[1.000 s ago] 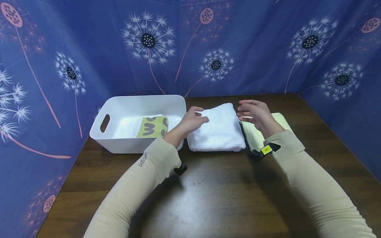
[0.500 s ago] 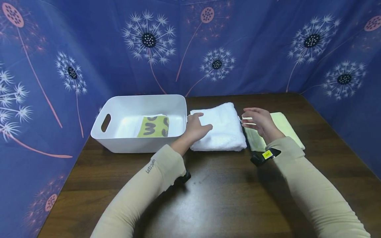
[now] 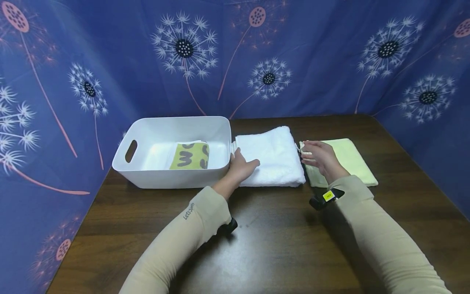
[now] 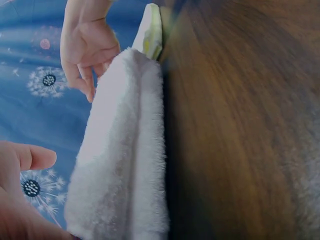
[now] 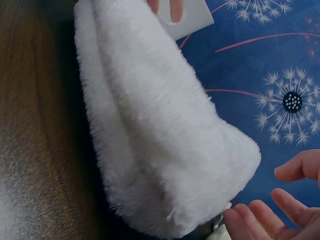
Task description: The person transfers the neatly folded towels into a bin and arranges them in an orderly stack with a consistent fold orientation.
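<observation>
A folded white fluffy towel (image 3: 273,155) lies on the table between my two hands. My left hand (image 3: 240,167) is at its left edge, fingers down in the narrow gap beside the white bin (image 3: 165,179), thumb stretched over the towel. On the other side, my right hand (image 3: 323,157) has its relaxed fingers by the towel's right edge, partly over a folded pale yellow towel (image 3: 352,161). In the right wrist view, the fingertips (image 5: 240,217) come right to the towel's (image 5: 160,125) corner. The left wrist view shows the thumb (image 4: 37,156) raised apart from the towel.
Inside the bin lies a folded yellow-green cloth (image 3: 191,155) with grey marks. The bin's left end has a handle hole. Behind the wooden table (image 3: 279,245) hangs a blue curtain (image 3: 227,61) with dandelion prints.
My left hand has gone from over the towel's left part down into the gap by the bin. My right hand has shifted slightly right and lower. The towels and bin stay in place.
</observation>
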{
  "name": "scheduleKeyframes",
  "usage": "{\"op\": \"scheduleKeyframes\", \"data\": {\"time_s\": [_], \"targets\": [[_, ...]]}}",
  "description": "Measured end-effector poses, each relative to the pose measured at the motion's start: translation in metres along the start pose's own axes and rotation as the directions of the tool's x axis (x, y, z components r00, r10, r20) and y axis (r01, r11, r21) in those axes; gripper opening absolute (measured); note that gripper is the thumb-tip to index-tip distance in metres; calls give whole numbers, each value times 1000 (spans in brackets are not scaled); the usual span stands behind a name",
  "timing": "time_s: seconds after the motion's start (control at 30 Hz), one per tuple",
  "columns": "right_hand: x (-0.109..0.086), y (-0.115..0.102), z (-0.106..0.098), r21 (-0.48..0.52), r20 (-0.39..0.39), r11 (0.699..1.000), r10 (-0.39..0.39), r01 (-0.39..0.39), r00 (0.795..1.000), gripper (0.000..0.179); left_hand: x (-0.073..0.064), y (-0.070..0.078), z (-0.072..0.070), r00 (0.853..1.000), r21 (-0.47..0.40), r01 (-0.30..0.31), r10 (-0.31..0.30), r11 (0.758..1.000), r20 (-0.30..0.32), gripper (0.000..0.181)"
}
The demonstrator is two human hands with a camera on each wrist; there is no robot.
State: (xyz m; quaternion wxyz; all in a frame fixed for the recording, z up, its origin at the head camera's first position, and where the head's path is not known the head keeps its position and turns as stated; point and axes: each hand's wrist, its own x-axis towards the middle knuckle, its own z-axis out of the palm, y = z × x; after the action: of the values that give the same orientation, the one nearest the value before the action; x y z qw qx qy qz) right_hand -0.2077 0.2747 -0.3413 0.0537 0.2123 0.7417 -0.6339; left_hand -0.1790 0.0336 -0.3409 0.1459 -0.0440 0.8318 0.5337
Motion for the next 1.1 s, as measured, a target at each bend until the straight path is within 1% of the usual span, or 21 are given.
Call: {"op": "scheduleKeyframes", "data": {"time_s": [0.1, 0.23, 0.27, 0.37, 0.47, 0.63, 0.73, 0.83, 0.9, 1.0, 1.1], "targets": [[2, 4, 1, -23, 31, 999, 25, -24, 999, 60, 3, -5, 1, 999, -53, 43, -42, 998, 6, 89], [4, 10, 2, -89, 115, 994, 68, -58, 991, 69, 7, -10, 3, 996, -121, 92, -93, 988, -4, 89], [5, 12, 2, -98, 133, 993, 80, -68, 988, 71, 8, -11, 4, 995, -139, 95, -98, 986, -15, 88], [7, 16, 3, -117, 158, 989, 110, -93, 981, 70, 11, -13, 5, 994, -191, 92, -101, 977, -41, 88], [10, 19, 6, -124, 143, 984, 148, -130, 979, 66, 13, -13, 7, 995, -248, 66, -84, 966, -63, 87], [14, 22, 9, -148, 135, 971, 206, -186, 969, 65, 15, -15, 8, 996, -330, 43, -68, 943, -66, 85], [16, 23, 8, -149, 176, 972, 209, -184, 962, 67, 18, -17, 8, 994, -376, 41, -75, 926, -78, 83], [17, 24, 6, -156, 242, 974, 199, -164, 950, 71, 19, -19, 9, 991, -412, 59, -103, 909, -85, 80], [18, 25, 5, -153, 281, 976, 191, -152, 941, 73, 20, -21, 9, 989, -424, 69, -116, 903, -87, 78], [19, 27, 3, -145, 307, 979, 184, -146, 934, 76, 20, -22, 9, 990, -459, 68, -118, 886, -81, 75], [20, 28, 4, -113, 334, 983, 172, -142, 927, 78, 23, -24, 11, 989, -489, 76, -130, 869, -77, 74]]}}
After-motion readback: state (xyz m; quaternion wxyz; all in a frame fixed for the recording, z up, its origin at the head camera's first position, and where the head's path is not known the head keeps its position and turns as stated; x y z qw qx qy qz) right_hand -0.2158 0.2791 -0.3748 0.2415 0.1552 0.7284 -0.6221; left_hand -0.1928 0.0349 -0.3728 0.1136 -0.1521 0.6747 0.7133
